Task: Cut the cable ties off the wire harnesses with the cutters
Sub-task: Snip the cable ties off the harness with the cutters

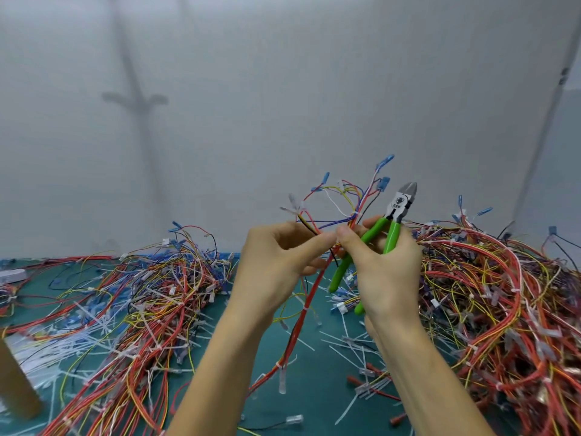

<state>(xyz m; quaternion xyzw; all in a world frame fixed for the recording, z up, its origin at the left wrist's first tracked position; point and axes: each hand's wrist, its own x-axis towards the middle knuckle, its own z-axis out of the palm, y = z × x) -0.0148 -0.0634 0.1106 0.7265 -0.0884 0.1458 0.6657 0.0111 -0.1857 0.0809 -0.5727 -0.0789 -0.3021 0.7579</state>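
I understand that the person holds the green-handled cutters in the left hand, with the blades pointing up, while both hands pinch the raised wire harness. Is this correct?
Not quite. The head view shows the cutters in the right hand, not the left. The rest stands: the blades point up, and the left hand and the right both pinch the raised wire harness.

- Left hand [276, 262]: bare, with slim fingers.
- Left forearm [220, 357]: bare, uncovered as far as the bottom edge of the view.
- Right hand [386, 272]: bare, with a short, plain thumbnail.
- Right forearm [424, 372]: bare, likewise uncovered to the lower edge.
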